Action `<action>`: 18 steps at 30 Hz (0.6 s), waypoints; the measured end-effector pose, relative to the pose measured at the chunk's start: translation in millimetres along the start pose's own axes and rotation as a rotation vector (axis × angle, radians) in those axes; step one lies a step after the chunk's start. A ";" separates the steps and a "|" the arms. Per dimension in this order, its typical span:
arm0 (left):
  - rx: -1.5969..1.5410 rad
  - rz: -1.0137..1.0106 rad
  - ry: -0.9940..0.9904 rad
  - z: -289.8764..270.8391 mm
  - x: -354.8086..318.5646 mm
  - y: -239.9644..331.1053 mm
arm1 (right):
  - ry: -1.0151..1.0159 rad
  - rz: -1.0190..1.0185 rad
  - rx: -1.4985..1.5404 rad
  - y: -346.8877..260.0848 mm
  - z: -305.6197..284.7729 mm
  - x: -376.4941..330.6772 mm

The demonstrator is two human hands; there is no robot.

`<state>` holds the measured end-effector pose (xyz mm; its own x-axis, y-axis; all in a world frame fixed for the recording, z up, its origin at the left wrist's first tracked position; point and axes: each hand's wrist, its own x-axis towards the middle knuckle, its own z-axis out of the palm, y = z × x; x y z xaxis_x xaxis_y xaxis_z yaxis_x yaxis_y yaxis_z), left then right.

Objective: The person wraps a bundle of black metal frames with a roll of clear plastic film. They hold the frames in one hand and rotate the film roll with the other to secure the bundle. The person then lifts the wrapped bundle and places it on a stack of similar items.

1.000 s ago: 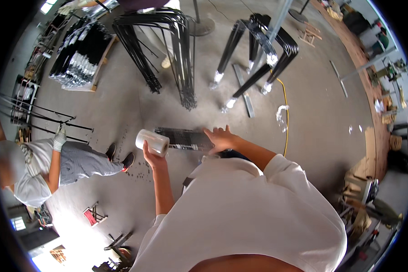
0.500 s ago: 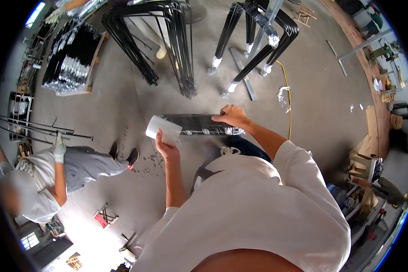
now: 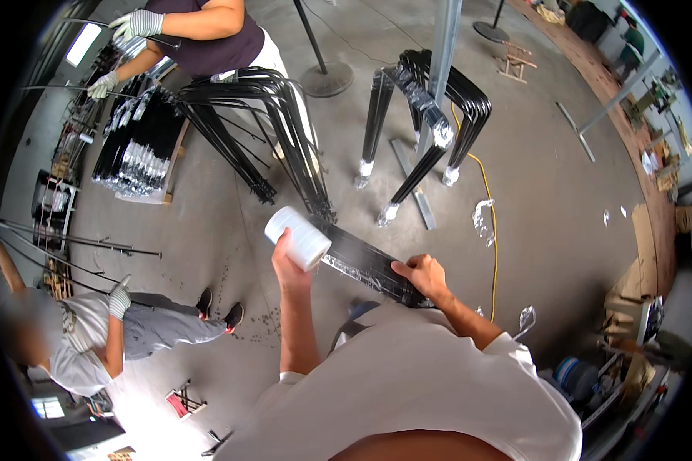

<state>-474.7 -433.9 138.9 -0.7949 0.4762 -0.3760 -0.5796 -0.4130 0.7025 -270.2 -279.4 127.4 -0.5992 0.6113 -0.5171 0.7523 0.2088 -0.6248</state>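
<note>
Concrete floor (image 3: 561,200), grey, scuffed, with a yellow cable (image 3: 487,200) trailing across it. Two stacks of bent black metal frames stand on the floor: one fanned stack (image 3: 261,131) upper left of centre, one (image 3: 430,115) around a grey steel post, its lower ends wrapped in clear film.

A person in a dark top and work gloves (image 3: 207,31) stands at the top by racks of black rods (image 3: 134,142). Another person in a white shirt and grey trousers (image 3: 92,338) sits on the floor at left, gloved hand up on thin rods.

Bundle of black bars (image 3: 365,261), partly wrapped in glossy clear film, lies level in front of the wearer, just above waist height.

Right hand (image 3: 421,275): fingers closed over the near end of the bundle, gripping it.

Left hand (image 3: 288,257): fingers curled round a white roll of stretch film (image 3: 298,237), held up against the far end of the bundle, film touching the bars.
</note>
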 end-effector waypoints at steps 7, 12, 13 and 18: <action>0.109 -0.071 -0.031 68.2 43.2 -25.8 | 0.045 0.013 0.111 20.0 -47.5 30.3; 0.143 -0.107 -0.039 95.5 70.6 -31.8 | 0.048 0.018 0.110 23.0 -61.7 56.3; 0.136 -0.118 -0.041 101.5 77.4 -31.8 | 0.049 0.027 0.123 21.9 -62.3 59.2; 0.082 -0.150 -0.032 128.9 119.0 -20.1 | 0.165 0.022 0.225 1.3 -60.8 88.7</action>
<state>-534.5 -268.9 157.9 -0.6936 0.5527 -0.4620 -0.6738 -0.2710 0.6874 -305.7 -178.4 116.3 -0.5166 0.7336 -0.4414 0.6738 0.0303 -0.7383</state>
